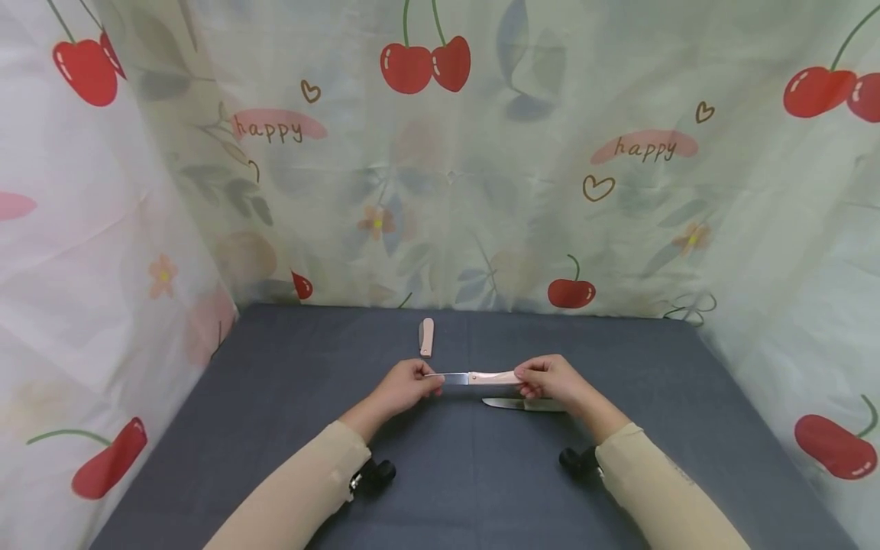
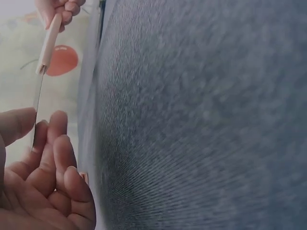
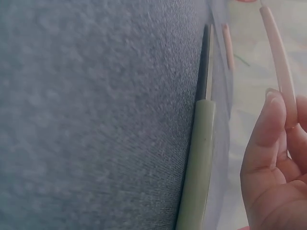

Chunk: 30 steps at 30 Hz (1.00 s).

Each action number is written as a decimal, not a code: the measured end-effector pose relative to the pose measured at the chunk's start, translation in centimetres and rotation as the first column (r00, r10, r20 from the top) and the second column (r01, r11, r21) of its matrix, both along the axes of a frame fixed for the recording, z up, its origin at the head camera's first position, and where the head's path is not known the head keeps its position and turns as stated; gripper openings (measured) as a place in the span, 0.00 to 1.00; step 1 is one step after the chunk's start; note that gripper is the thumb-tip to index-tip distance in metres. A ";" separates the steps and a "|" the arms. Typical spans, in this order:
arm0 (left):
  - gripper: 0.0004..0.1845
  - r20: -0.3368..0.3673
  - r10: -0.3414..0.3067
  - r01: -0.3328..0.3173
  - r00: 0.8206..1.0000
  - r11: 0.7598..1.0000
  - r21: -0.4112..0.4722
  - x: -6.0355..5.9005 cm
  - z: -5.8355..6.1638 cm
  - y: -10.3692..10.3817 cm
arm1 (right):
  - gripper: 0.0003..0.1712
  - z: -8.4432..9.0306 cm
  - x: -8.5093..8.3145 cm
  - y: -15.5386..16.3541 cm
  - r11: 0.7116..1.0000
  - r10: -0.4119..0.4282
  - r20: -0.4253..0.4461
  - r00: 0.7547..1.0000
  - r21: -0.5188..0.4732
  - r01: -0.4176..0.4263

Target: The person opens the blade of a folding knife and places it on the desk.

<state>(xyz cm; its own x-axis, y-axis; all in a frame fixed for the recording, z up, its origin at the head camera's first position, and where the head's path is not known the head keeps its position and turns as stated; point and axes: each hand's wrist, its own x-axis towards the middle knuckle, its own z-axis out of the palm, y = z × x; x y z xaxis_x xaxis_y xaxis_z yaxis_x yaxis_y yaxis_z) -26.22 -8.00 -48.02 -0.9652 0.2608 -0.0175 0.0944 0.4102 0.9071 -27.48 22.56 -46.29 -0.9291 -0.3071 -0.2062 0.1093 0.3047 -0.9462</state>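
I am holding the pink-handled knife (image 1: 474, 377) level above the grey cloth (image 1: 275, 412), right hand (image 1: 550, 380) gripping its handle, left hand (image 1: 406, 386) pinching the blade, so I am keeping fingertips off the edge.

At the middle of the frame, a folding knife (image 1: 474, 377) is held level above the desk (image 1: 275, 397), between the left hand (image 1: 407, 387) at its blade end and the right hand (image 1: 553, 380) at its handle end. A second knife (image 1: 522, 404) lies on the desk just below it in the frame, under the right hand. A folded knife (image 1: 427, 337) lies above them, nearer the curtain (image 1: 481, 191) behind the desk.
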 end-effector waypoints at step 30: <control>0.17 -0.058 0.464 -0.461 0.884 0.845 -0.272 -6.8 -0.9 1.2 | 0.14 -0.9 -1.7 -0.9 0.839 -0.046 -0.090 0.995 0.536 0.088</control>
